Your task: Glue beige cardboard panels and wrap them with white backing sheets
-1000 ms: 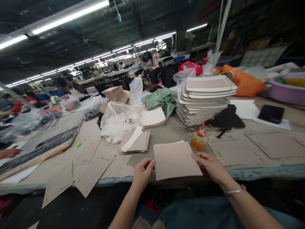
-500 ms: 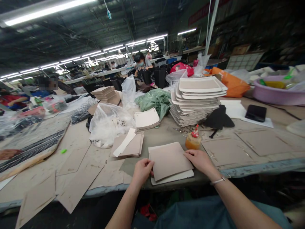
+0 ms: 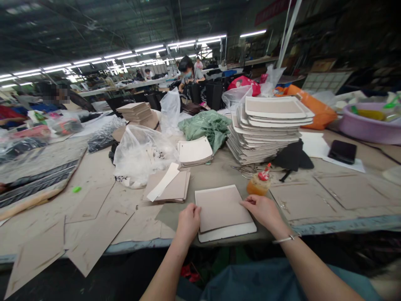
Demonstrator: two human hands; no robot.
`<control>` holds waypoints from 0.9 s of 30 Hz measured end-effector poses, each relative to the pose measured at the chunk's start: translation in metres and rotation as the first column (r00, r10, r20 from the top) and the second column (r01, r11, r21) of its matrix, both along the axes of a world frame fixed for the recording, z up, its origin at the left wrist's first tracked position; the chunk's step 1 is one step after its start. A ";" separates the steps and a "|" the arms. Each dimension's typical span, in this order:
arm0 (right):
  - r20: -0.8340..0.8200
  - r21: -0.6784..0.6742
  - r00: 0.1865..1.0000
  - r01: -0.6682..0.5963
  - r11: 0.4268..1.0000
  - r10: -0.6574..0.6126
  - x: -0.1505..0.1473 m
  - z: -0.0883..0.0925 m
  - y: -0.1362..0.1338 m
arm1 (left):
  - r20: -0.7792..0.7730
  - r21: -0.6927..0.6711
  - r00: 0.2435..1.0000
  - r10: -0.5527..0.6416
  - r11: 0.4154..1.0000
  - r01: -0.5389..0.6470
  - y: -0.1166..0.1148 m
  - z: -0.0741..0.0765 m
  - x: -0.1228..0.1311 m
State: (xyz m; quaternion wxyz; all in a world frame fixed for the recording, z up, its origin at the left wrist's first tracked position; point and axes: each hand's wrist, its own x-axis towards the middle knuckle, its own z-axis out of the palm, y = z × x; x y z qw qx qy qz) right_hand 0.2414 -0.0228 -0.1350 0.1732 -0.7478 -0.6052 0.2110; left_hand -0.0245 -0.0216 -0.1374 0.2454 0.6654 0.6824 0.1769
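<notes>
A grey-brown board (image 3: 223, 209) lies over a white-edged sheet (image 3: 230, 233) near the table's front edge, with the white margin showing below and at the top. My left hand (image 3: 189, 219) pinches the board's left edge, fingers closed. At its right edge my right hand (image 3: 258, 207) holds it between thumb and fingertips. Just behind my right hand stands a bottle of orange glue (image 3: 257, 185) with a red cap. Left of the board, a white strip (image 3: 163, 182) rests on a small pile of brown boards (image 3: 181, 186).
Behind are a tall stack of boards (image 3: 266, 129), a shorter white stack (image 3: 194, 151), scissors (image 3: 244, 170), a clear bag (image 3: 142, 156) and a green bag (image 3: 205, 127). A phone (image 3: 342, 151) lies right. Loose boards (image 3: 100, 240) overhang the front edge left.
The view has shifted slightly. The board sits a little higher over the sheet, showing more white margin at the front. Both hands still hold its sides.
</notes>
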 end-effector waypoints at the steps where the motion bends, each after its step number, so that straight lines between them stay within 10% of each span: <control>1: 0.005 -0.003 1.000 0.006 1.000 -0.006 -0.001 0.001 0.000 | -0.007 -0.001 1.000 0.002 1.000 -0.002 0.000 0.000 0.000; 27: 0.047 -0.002 0.999 -0.018 1.000 0.018 -0.002 -0.006 0.002 | -0.318 -0.129 0.948 -0.032 0.992 -0.010 0.003 0.010 0.007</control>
